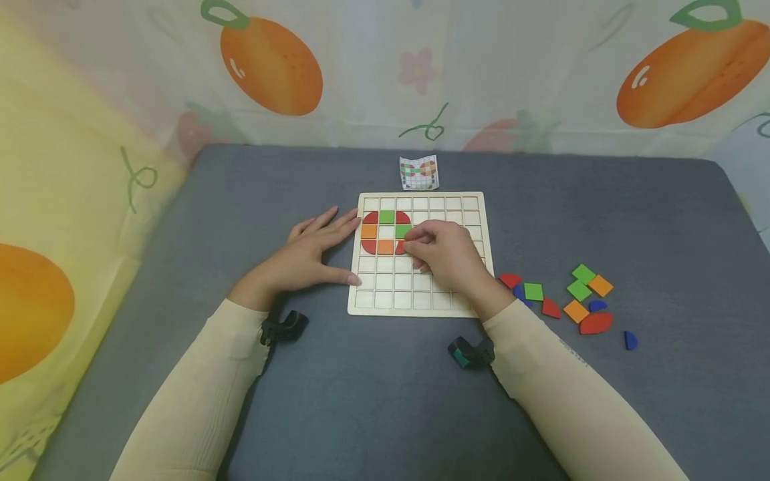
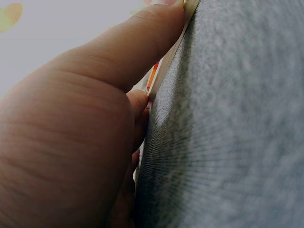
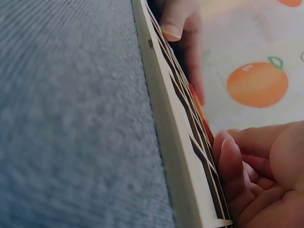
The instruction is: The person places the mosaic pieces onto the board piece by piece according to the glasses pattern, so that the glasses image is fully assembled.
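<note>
A pale wooden grid board (image 1: 385,300) lies on the table. Red quarter-round pieces (image 1: 369,246), orange squares (image 1: 385,247) and green squares (image 1: 387,216) form a ring in its upper left cells. My right hand (image 1: 448,254) pinches a red quarter-round piece (image 1: 400,248) at the ring's lower right corner; the fingertips partly hide it. My left hand (image 1: 309,257) lies spread with straight fingers at the board's left side, its thumb (image 2: 142,40) touching the edge. In the right wrist view, the right thumb and forefinger (image 3: 228,152) meet low over the board.
Loose pieces lie to the right of the board: green squares (image 1: 533,292), orange squares (image 1: 575,311), red pieces (image 1: 596,324) and blue pieces (image 1: 629,340). Behind the board lies a small printed pattern card (image 1: 419,174). A fruit-print curtain (image 1: 361,120) hangs along the table's far edge.
</note>
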Tool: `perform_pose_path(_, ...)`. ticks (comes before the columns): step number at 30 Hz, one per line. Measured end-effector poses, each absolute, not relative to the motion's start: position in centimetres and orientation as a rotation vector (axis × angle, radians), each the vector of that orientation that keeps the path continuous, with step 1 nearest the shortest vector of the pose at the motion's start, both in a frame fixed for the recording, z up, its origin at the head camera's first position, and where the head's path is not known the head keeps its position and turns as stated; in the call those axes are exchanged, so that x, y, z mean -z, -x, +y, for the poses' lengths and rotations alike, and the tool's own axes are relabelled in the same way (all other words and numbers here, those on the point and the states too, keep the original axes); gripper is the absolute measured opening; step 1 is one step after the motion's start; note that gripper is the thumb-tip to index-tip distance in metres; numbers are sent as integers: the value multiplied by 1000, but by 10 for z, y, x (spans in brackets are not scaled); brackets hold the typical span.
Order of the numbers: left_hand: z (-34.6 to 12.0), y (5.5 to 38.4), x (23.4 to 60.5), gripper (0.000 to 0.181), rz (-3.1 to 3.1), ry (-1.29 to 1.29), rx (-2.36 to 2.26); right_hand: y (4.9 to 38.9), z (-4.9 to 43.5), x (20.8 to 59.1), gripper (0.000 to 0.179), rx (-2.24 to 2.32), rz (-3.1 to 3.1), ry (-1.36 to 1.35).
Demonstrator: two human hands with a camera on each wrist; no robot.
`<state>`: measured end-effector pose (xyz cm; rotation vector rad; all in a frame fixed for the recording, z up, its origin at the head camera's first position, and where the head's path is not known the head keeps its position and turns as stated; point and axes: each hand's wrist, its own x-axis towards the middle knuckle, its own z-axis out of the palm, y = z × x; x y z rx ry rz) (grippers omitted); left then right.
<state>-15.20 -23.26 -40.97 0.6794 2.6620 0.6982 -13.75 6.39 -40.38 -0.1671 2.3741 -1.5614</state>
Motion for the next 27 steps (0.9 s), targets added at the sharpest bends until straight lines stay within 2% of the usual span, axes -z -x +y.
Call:
perform_pose_path(16,-232,151,409,115,2662,-668,-700,138,71,408,32,1748,2216,253)
perform_pose_path(27,-233,152,409,115,2659,-693,-693,137,80,394,47,1894,1942,348)
